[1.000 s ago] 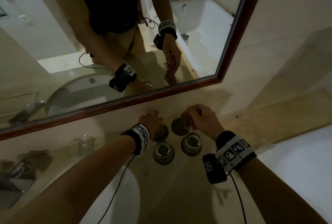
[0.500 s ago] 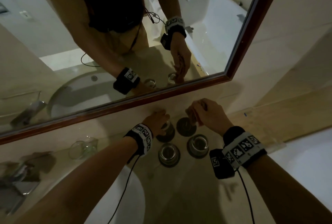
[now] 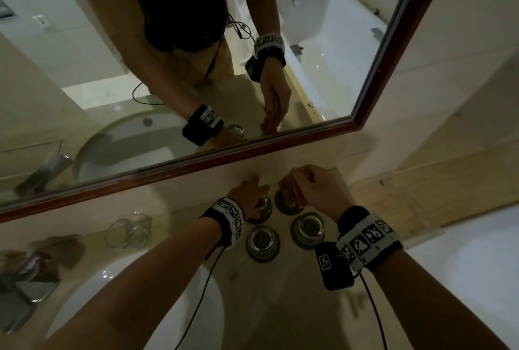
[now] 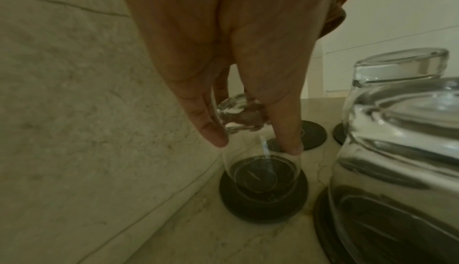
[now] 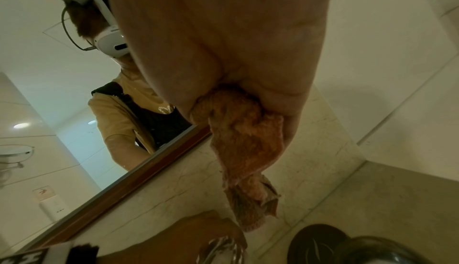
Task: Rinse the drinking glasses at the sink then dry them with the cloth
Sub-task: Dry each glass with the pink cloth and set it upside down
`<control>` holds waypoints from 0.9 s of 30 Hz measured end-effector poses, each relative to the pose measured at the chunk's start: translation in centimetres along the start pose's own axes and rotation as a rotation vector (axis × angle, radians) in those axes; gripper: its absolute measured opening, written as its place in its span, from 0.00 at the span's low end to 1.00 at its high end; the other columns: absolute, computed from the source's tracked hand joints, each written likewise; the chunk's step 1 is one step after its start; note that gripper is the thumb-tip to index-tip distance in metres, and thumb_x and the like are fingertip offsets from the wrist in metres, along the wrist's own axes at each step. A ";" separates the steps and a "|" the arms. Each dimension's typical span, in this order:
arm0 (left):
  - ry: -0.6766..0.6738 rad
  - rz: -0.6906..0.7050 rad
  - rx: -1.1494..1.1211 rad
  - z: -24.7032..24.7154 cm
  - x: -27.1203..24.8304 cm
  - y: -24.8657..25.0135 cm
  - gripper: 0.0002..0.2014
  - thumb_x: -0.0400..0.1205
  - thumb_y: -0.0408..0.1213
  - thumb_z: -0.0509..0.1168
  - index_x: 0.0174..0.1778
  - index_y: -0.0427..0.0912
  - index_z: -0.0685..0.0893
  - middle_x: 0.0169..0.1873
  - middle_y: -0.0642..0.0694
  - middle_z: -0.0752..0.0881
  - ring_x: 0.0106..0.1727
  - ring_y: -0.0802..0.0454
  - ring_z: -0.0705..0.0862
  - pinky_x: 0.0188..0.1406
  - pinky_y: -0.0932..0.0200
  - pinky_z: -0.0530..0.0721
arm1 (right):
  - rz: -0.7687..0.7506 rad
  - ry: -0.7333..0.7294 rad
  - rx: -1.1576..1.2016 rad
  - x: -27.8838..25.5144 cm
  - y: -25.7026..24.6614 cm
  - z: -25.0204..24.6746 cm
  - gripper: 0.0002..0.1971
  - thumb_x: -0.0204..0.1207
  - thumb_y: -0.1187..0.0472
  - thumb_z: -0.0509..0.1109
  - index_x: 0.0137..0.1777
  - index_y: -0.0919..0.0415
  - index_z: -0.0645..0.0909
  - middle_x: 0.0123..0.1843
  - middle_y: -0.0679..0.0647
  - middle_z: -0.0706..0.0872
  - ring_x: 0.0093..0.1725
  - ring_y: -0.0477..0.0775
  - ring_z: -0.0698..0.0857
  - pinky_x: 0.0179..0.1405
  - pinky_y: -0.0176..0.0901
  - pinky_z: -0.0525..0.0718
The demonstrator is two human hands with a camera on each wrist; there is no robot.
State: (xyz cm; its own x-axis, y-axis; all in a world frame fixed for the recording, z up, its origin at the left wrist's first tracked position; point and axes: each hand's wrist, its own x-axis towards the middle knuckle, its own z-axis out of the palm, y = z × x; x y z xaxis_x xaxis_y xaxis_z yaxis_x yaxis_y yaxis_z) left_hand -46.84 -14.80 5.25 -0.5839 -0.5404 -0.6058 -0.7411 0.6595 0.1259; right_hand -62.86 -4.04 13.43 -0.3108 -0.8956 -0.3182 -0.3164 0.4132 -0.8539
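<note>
My left hand [image 3: 259,199] [image 4: 255,144] grips the base of a clear drinking glass [image 4: 258,168] between thumb and fingers. This glass stands upside down on a black coaster [image 4: 263,207] by the back wall. My right hand [image 3: 297,189] clutches a crumpled orange cloth [image 3: 290,185] [image 5: 246,146], which hangs over a bare black coaster [image 3: 283,207]. Two more upside-down glasses [image 3: 262,240] [image 3: 309,227] sit on coasters nearer to me; one of them [image 4: 397,150] fills the right of the left wrist view.
A white sink basin [image 3: 112,293] lies at the front left, with a faucet [image 3: 28,273] and a clear glass dish [image 3: 129,230] beside it. A wood-framed mirror [image 3: 196,158] hangs above the counter. A white bathtub edge [image 3: 477,259] is on the right.
Both hands stay about where they were: the left on the back-left glass, the right holding the cloth over the bare coaster. Only the view has shifted a little.
</note>
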 end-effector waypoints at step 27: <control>0.499 -0.414 -0.311 9.5 -19.1 -15.5 0.16 0.78 0.48 0.66 0.57 0.43 0.79 0.55 0.43 0.81 0.53 0.44 0.82 0.50 0.51 0.82 | -0.151 -0.155 -0.172 -4.6 -9.2 13.5 0.21 0.87 0.50 0.58 0.45 0.65 0.85 0.34 0.50 0.90 0.32 0.47 0.87 0.33 0.33 0.81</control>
State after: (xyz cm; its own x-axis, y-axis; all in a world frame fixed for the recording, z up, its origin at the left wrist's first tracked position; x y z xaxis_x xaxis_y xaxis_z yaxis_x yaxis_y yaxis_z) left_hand -21.02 -9.75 7.35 -0.2611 -0.9375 -0.2301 -0.9513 0.2093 0.2265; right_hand -46.46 -5.94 17.22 -0.1124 -0.9581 -0.2634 -0.5000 0.2836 -0.8183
